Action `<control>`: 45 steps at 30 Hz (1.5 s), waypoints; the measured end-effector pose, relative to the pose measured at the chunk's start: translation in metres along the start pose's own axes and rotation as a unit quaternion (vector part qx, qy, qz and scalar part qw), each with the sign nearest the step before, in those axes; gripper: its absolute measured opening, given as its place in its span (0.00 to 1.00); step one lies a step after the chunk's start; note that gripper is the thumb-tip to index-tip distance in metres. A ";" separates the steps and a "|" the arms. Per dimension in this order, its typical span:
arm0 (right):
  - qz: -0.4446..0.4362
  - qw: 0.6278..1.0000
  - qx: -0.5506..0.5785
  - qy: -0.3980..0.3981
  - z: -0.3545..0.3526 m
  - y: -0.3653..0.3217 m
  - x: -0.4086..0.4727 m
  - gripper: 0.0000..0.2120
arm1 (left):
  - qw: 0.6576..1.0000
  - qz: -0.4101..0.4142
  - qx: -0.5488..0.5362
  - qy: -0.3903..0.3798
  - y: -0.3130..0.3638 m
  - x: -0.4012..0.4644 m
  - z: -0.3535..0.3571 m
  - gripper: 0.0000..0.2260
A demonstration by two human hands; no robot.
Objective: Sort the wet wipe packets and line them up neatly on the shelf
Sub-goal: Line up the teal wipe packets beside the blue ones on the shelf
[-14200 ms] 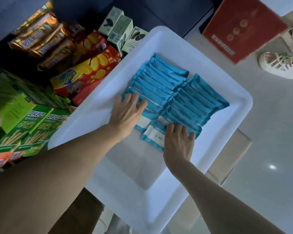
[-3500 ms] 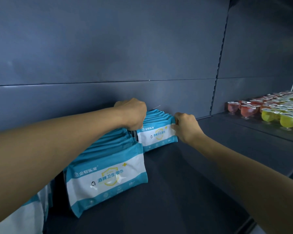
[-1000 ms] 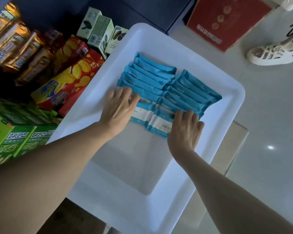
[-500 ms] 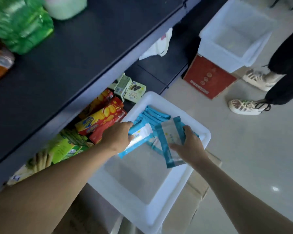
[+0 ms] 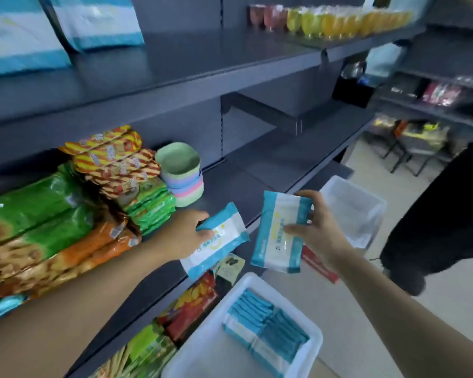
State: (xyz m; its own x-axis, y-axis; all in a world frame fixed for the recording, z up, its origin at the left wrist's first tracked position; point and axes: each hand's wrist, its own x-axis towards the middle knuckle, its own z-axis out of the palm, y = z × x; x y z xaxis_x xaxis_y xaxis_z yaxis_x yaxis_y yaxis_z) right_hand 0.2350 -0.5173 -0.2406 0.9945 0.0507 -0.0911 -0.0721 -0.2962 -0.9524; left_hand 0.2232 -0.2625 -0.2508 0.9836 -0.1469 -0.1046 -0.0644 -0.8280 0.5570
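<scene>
My left hand (image 5: 187, 233) grips one blue-and-white wet wipe packet (image 5: 219, 241) in front of the middle shelf. My right hand (image 5: 318, 233) grips a second wet wipe packet (image 5: 280, 230) beside it, held upright. Below them the white bin (image 5: 257, 279) on the floor holds two rows of several more packets (image 5: 265, 326). Two rows of wet wipe packets (image 5: 93, 20) stand on the dark upper shelf (image 5: 175, 64) at the top left.
Snack bags (image 5: 52, 214) and stacked pastel bowls (image 5: 183, 175) fill the middle shelf's left part. Jelly cups (image 5: 325, 20) line the upper shelf on the right. A second white bin (image 5: 352, 208) and a person in black (image 5: 443, 214) stand to the right.
Both hands have lifted a packet each out of the bin up to middle-shelf height, and my view has risen from the floor bin to the shelves.
</scene>
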 end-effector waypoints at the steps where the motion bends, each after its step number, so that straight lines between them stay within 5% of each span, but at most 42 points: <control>1: -0.019 1.000 -0.005 -0.003 -0.003 -0.017 0.002 0.21 | 1.000 0.002 0.004 0.013 0.009 -0.004 -0.017 0.14; 4: -0.071 0.997 -0.028 -0.007 -0.014 -0.060 0.012 0.13 | 0.999 0.002 0.023 0.041 0.036 -0.017 -0.065 0.10; 11: -0.162 0.979 -0.121 0.001 -0.037 -0.161 0.031 0.17 | 0.986 -0.018 0.127 0.104 0.093 -0.049 -0.159 0.07; 21: -0.130 0.983 0.041 -0.119 -0.028 -0.259 0.059 0.05 | 0.967 -0.030 0.174 0.186 0.130 -0.042 -0.263 0.06; 29: -0.118 0.986 0.116 -0.026 0.011 -0.285 0.120 0.07 | 0.950 -0.063 0.219 0.215 0.100 0.040 -0.329 0.04; 32: -0.119 0.982 0.145 0.013 0.030 -0.286 0.144 0.08 | 0.946 -0.083 0.238 0.205 0.072 0.082 -0.346 0.11; 40: -0.140 0.984 0.105 -0.012 0.071 -0.284 0.186 0.08 | 0.927 -0.112 0.302 0.193 0.015 0.147 -0.356 0.03; 45: -0.143 0.986 0.074 -0.033 0.086 -0.285 0.197 0.06 | 0.892 -0.094 0.380 0.225 0.007 0.149 -0.354 0.09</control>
State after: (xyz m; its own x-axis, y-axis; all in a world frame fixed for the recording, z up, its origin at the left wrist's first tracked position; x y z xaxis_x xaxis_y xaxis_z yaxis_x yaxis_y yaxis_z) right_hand 0.4450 -0.3411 -0.0125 0.9692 0.1749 0.1737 0.1957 -0.1177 -0.9736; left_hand 0.4289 -0.0985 0.0289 0.9460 0.1241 0.2995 0.1816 -0.9681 -0.1726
